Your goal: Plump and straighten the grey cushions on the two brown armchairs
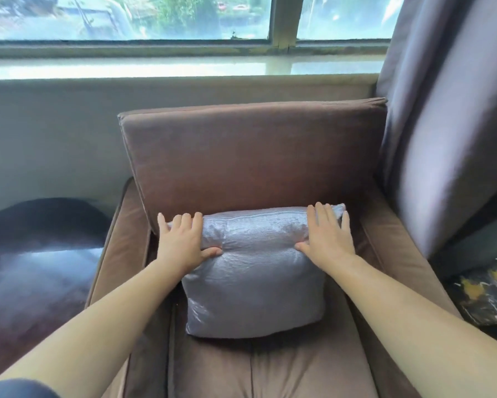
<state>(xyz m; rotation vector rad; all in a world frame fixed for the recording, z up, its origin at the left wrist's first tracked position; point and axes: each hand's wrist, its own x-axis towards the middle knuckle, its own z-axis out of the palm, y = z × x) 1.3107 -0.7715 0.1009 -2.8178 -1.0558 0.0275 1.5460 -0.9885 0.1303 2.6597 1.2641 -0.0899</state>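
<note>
Nearest the camera, two bare forearms reach forward over the front edge of the armchair [284,168] seat, one from each lower corner of the view. On the seat, a grey cushion [255,271] stands upright, its lower edge on the seat and its top leaning against the foot of the chair's back pad, roughly midway between the two arms of the chair.

Both hands sit at the cushion's upper corners. The left hand [181,242] lies flat over the top left corner, fingers spread and pointing toward the back pad, thumb pressed into the front face so the cloth dimples there. The right hand [327,239] mirrors it on the top right corner, fingers spread over the top edge, thumb pushing into the front face. Neither hand is curled round the cushion; each is an open palm pressing on it, though whether the fingertips hook behind the top edge is hard to tell from this angle.

Left of the chair lies a dark, glossy surface [31,259], blurred. To the right hangs a grey curtain [448,124], with a black-and-gold marbled surface [485,294] below it. Beyond the chair back run a pale sill [155,67] and a window [126,18].
</note>
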